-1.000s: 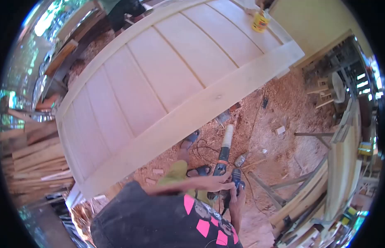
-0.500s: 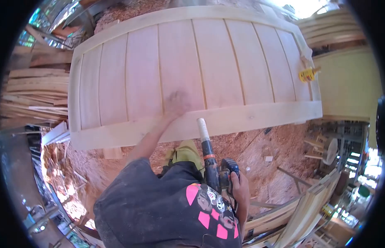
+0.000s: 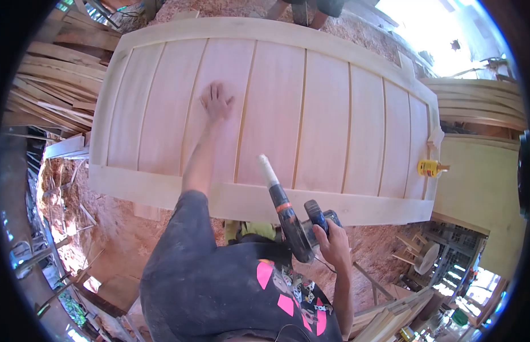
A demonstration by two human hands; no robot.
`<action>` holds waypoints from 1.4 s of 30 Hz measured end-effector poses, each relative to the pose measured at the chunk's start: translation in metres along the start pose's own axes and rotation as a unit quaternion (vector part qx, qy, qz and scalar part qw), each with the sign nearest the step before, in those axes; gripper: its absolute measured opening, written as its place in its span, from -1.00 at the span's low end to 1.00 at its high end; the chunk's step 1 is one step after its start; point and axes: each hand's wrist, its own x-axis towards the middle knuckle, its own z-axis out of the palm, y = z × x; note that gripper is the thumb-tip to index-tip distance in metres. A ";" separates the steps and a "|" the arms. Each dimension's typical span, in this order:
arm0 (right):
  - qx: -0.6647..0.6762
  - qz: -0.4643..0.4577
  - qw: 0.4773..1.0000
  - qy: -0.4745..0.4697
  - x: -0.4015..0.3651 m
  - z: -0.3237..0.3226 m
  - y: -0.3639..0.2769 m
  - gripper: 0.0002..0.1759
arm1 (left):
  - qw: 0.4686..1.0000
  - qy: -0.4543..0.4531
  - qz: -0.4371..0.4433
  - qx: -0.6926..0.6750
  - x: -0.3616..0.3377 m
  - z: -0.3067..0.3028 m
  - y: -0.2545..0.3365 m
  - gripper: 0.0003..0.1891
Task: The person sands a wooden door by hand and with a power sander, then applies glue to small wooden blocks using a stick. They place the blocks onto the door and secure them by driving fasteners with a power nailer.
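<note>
A large pale wooden door [image 3: 270, 108] with grooved panel boards lies flat in front of me. My left hand [image 3: 217, 104] rests on one of its boards left of centre, palm down with the fingers spread. My right hand [image 3: 333, 245] is closed round the handle of a blower [image 3: 290, 225]. The blower has a dark tube with an orange band and a whitish nozzle, whose tip points over the door's near part. A yellow bottle [image 3: 429, 167] lies on the door's right end, next to a small wood piece [image 3: 435, 137].
Stacked boards [image 3: 60, 85] stand at the left, and more boards [image 3: 475, 102] at the right. Sawdust covers the floor [image 3: 117, 228]. A round wooden stool [image 3: 426, 256] is at lower right. A person's legs [image 3: 319, 18] show beyond the far edge.
My left hand has slid left and farther away across the boards. The blower has risen in my right hand, its nozzle now over the door. The view has shifted, and a person's legs now show.
</note>
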 end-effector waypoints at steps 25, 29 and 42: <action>0.097 0.273 0.893 0.344 0.092 -0.095 0.082 -0.50 | 0.949 -0.036 0.308 0.063 0.158 0.075 0.264 -0.17; 0.186 0.306 0.837 0.415 0.075 -0.120 0.098 -0.48 | 0.956 -0.035 0.290 -0.015 0.175 0.066 0.264 -0.21; 0.291 0.200 0.931 0.097 0.055 -0.044 0.061 -0.63 | 0.917 -0.077 0.387 -0.060 0.024 -0.023 0.129 -0.24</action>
